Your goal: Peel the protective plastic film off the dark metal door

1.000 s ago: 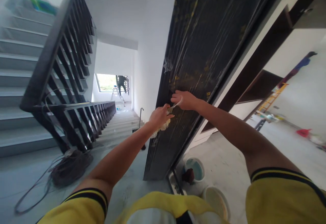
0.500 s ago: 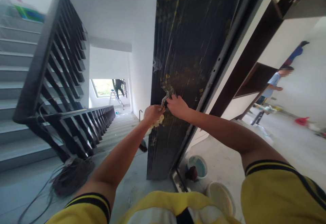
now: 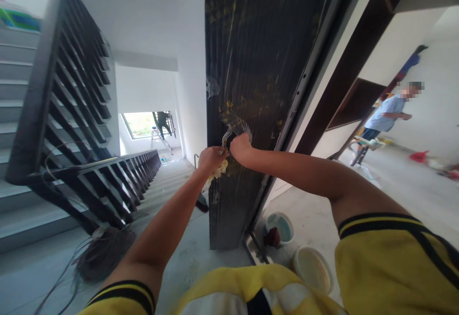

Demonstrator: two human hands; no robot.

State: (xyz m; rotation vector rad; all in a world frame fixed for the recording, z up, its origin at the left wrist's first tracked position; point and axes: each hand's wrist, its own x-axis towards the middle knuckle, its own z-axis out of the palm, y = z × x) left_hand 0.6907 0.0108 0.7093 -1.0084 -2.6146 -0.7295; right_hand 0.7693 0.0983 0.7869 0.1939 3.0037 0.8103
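A dark door [image 3: 265, 57] stands ajar in front of me, wrapped in clear plastic film [image 3: 247, 129] with yellow markings. My right hand [image 3: 241, 149] is closed on a bunch of this film, which fans out in creases above the knuckles. Just left of it, my left hand [image 3: 212, 158] is closed around a twisted, crumpled strand of film at about handle height. A yellowish crumpled wad [image 3: 218, 170] hangs below the left fingers. The fingertips of both hands are partly hidden.
On the left are a dark stair railing [image 3: 118, 162] and a heap of cable [image 3: 105, 253]. Two buckets [image 3: 281, 226] [image 3: 312, 269] stand by the doorway at lower right. A person [image 3: 387, 114] is in the room beyond; another [image 3: 164, 123] is near a stepladder [image 3: 158, 135] downstairs.
My right hand has turned and closed further, pulling the film into a spread of creases. My left hand keeps its hold. The view has shifted slightly, and the person at right appears nearer.
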